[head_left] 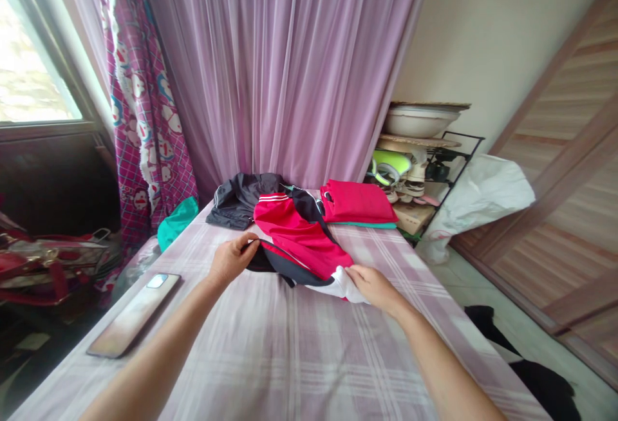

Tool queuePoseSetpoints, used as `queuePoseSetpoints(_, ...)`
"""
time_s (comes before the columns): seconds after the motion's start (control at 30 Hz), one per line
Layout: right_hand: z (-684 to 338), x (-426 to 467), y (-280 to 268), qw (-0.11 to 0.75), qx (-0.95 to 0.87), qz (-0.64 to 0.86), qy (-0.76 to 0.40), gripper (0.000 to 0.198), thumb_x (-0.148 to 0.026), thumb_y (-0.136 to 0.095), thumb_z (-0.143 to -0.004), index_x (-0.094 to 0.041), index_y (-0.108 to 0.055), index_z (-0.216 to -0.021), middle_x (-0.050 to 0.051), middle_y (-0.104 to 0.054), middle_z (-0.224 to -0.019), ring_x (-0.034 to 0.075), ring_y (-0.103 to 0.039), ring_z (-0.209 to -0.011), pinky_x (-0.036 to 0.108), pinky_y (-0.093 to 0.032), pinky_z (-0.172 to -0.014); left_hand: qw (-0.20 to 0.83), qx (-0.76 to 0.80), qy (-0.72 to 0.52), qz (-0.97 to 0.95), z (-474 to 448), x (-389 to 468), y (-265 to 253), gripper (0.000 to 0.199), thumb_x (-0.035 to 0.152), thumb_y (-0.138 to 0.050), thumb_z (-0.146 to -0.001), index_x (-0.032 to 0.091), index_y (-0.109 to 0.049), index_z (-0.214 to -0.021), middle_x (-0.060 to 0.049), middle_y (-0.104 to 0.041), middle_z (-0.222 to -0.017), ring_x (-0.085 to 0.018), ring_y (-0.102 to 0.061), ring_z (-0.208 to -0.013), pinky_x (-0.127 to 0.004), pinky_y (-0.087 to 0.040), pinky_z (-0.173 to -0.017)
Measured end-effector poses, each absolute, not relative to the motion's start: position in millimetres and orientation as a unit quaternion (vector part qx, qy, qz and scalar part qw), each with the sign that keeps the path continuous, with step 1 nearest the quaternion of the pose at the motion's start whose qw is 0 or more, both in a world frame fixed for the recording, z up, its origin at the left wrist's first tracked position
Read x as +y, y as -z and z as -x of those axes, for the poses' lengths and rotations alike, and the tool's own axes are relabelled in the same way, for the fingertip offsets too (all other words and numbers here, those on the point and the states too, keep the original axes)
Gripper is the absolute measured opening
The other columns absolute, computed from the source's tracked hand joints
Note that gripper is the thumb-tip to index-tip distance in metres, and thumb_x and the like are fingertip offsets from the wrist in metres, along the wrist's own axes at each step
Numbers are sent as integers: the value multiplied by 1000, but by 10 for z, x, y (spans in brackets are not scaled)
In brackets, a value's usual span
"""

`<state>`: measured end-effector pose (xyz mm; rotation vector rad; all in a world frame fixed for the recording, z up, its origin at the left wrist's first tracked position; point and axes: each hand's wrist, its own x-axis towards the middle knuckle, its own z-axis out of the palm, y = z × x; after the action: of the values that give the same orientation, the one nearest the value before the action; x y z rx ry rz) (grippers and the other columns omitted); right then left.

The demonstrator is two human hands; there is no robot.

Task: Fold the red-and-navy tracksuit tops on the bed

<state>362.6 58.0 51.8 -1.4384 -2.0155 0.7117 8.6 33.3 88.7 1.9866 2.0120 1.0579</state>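
Mid-frame, red, black and white garment (pixel 302 234) on plaid cloth (pixel 270 356); left hand (pixel 232 259) and right hand (pixel 374 284), fingers clamped on its near edge. Best pull evenly, edge taut, no bunching.

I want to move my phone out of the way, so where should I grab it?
Probably grip the phone by its two long edges near the middle, coming from above: it lies flat, camera side up, on the plaid cloth, with both edges uncovered.
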Motion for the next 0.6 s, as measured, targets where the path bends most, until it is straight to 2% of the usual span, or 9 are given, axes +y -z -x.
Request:
queuePoseSetpoints(0.07,-3650,560,-490,204,-776,527,-280,45,-51,-43,-88,-21,-57,-58,0,-61,-57,14,-54,-57,25,-33,-54,97,650,-302,-691,-33,287,-864,33,48,-47,-83,24,-69,-85,2,-67,-65,-14,-61,-64,-24,-39,-60)
queuePoseSetpoints(0.13,-3694,564,-436,167,-782,544,-253,42,-45,-45,-87,-21,-56,-55,1,-61,-57,15,-54,-58,25,-33,-56,143,630,-237,-726,0,230,-818,35,51,-49,-82,23,-69,-77,4,-59,-56,-12,-54,-54,-23,-34,-54)
queuePoseSetpoints(0.23,-3782,578,-342,179,-777,559,-228,42,-45,-42,-89,-21,-59,-58,3,-66,-64,17,-58,-64,26,-36,-60,188,612,-177,-747,33,150,-705,35,55,-54,-79,24,-69,-76,6,-55,-53,-10,-48,-50,-22,-30,-51)
queuePoseSetpoints(0.37,-3895,572,-255,204,-761,561,-256,44,-53,-42,-89,-21,-66,-70,2,-69,-68,18,-61,-66,27,-41,-61,191,623,-153,-743,61,114,-547,31,54,-59,-76,25,-70,-83,6,-53,-55,-11,-49,-52,-23,-29,-51)
queuePoseSetpoints(0.43,-3928,586,-230,216,-748,580,-240,39,-52,-46,-88,-22,-70,-84,3,-73,-80,19,-66,-75,28,-44,-67,177,635,-152,-736,46,136,-501,29,51,-59,-77,25,-70,-84,6,-53,-56,-12,-50,-53,-23,-30,-52)
queuePoseSetpoints(0.5,-3935,629,-214,229,-742,598,-197,37,-49,-52,-85,-22,-71,-101,7,-74,-102,22,-67,-93,30,-47,-77,159,646,-163,-728,-2,178,-480,29,50,-59,-79,25,-70,-86,5,-56,-59,-13,-54,-56,-24,-33,-54)
queuePoseSetpoints(0.6,-3893,731,-207,216,-723,643,-131,50,-49,-58,-82,-19,-66,-120,14,-67,-124,27,-64,-111,34,-47,-87,130,639,-198,-732,-117,251,-465,29,47,-58,-82,23,-69,-94,1,-65,-71,-17,-62,-67,-26,-42,-61)
